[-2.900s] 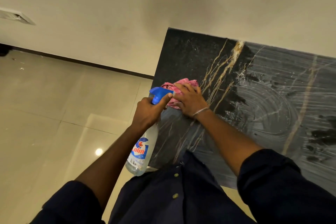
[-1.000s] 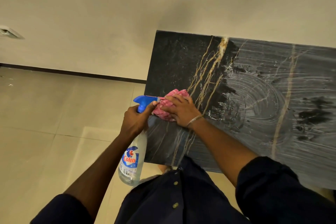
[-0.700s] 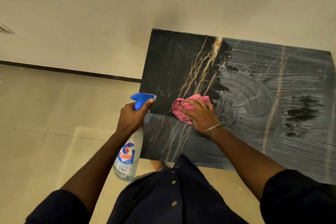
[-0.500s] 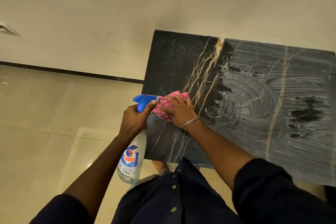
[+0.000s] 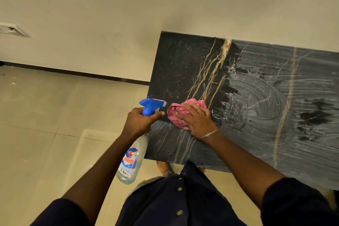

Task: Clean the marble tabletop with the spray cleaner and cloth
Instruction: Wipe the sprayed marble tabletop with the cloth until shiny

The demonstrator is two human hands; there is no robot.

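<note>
A black marble tabletop (image 5: 183,64) with gold veins fills the right of the head view, against the wall. Its right part is smeared with whitish cleaner swirls; the far left corner is dark and unsmeared. My right hand (image 5: 197,120) presses flat on a crumpled pink cloth (image 5: 173,113) near the left edge of the top. My left hand (image 5: 139,122) grips the neck of a clear spray bottle (image 5: 131,161) with a blue trigger head (image 5: 150,105), held just off the table's left edge, nozzle pointing at the cloth.
A cream wall (image 5: 165,2) runs behind the table with a dark skirting (image 5: 73,73) at its foot. Beige floor tiles (image 5: 45,124) spread to the left. A vent (image 5: 12,30) sits at the far left. My dark shirt and a bare foot (image 5: 163,166) show below the table's near edge.
My right hand has rubbed the cloth back and forth along the table's left part, out to the right, back to the edge, now slightly right again. The bottle hand stays beside the left edge.
</note>
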